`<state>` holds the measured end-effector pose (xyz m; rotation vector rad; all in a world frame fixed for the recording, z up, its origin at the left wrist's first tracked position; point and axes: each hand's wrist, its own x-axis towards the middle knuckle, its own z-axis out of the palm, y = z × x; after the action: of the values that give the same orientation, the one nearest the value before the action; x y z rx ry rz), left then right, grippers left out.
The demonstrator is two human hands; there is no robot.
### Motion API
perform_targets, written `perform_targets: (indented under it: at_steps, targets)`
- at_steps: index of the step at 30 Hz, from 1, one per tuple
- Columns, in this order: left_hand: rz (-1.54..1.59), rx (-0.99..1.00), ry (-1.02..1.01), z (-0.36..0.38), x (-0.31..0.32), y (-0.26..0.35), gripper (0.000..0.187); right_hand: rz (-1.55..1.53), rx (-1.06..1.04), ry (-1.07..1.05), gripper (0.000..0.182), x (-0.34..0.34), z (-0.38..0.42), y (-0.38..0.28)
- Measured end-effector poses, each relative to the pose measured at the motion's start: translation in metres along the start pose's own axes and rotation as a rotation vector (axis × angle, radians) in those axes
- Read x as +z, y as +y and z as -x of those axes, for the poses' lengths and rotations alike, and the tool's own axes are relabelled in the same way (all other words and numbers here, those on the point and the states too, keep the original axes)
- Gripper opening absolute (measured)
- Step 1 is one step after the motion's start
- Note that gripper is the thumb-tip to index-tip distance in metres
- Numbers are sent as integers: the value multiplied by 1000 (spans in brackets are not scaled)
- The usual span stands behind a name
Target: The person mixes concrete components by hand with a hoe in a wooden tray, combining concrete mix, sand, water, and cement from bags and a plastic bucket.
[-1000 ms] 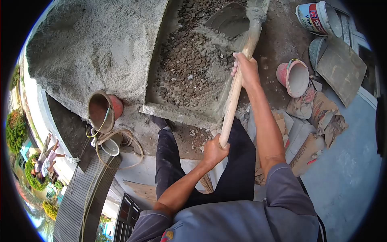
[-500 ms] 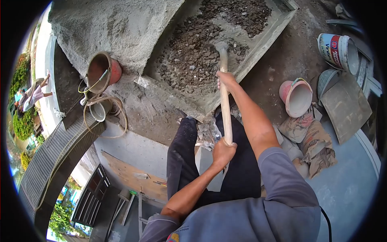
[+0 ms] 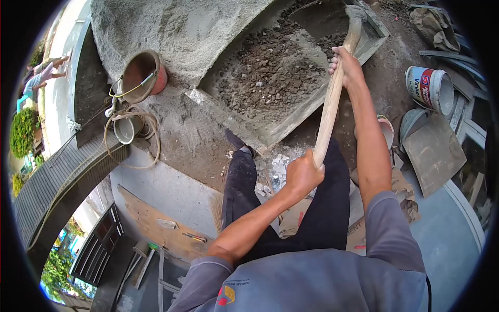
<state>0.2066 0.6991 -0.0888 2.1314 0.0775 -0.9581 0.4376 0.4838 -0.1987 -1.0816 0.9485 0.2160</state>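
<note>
Both hands grip the wooden handle of a hoe [image 3: 331, 106], which slants up and to the right. My left hand [image 3: 304, 174] is closed round its lower end, in front of my thighs. Higher up, near the head, my right hand [image 3: 345, 66] wraps the handle. The dark hoe blade [image 3: 319, 20] is at the far right part of a shallow mixing trough [image 3: 288, 129]. Inside the trough lies a heap of brown gravelly mix [image 3: 270, 78], with grey powder around it.
A pile of grey sand [image 3: 166, 31] borders the trough on the left. Nearby are a reddish bucket [image 3: 158, 78], a small pail [image 3: 125, 130] and a coiled hose [image 3: 156, 136]. To the right stand a paint bucket [image 3: 421, 86] and a flat board [image 3: 435, 153]. A person [image 3: 41, 78] is at far left.
The hoe head has moved from the middle of the mix to the trough's far right, and its blade now shows. Both hands have shifted right with the handle, my right hand also farther forward.
</note>
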Motion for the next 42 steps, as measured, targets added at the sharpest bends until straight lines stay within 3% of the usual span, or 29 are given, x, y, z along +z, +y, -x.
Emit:
perform_targets:
  at_steps: [3, 5, 8, 10, 14, 19, 21, 25, 27, 29, 33, 35, 42]
  targets:
    - [-47, -78, 80, -46, 4, 6, 35, 4, 36, -63, 20, 15, -62, 16]
    - [-64, -210, 107, -50, 32, -2, 36, 5, 186, -153, 18, 16, -94, 80]
    - [32, -440, 86, -19, 97, -9, 37, 217, 462, -203, 18, 4, -69, 178]
    - [34, -508, 26, -3, 117, 5, 38, 175, 583, -248, 17, -25, -63, 223]
    - [132, -420, -11, 19, 117, 38, 39, 133, 611, -210, 16, -59, -41, 213]
    - [112, -317, -126, 43, 107, 54, 44, 126, 452, -134, 16, -66, -3, 100]
    - [34, -231, -151, 30, 96, 54, 43, 27, 357, -139, 20, -64, -6, 53]
    - [-30, -57, -14, -45, 44, 37, 40, -70, 118, -121, 18, -25, -52, -9]
    - [-79, -76, 29, -73, 21, 22, 38, -75, 57, -130, 18, 1, -84, -4]
    - [-120, -152, 54, -89, 15, 2, 38, -85, 110, -164, 14, 20, -118, 45]
    - [-33, -371, 23, -47, 60, -33, 41, 138, 460, -205, 16, 27, -100, 188]
    - [-32, -453, -12, -21, 75, -30, 43, 32, 582, -216, 16, 6, -79, 219]
    - [58, -388, -100, 52, 86, 8, 45, 67, 542, -129, 17, -40, -5, 164]
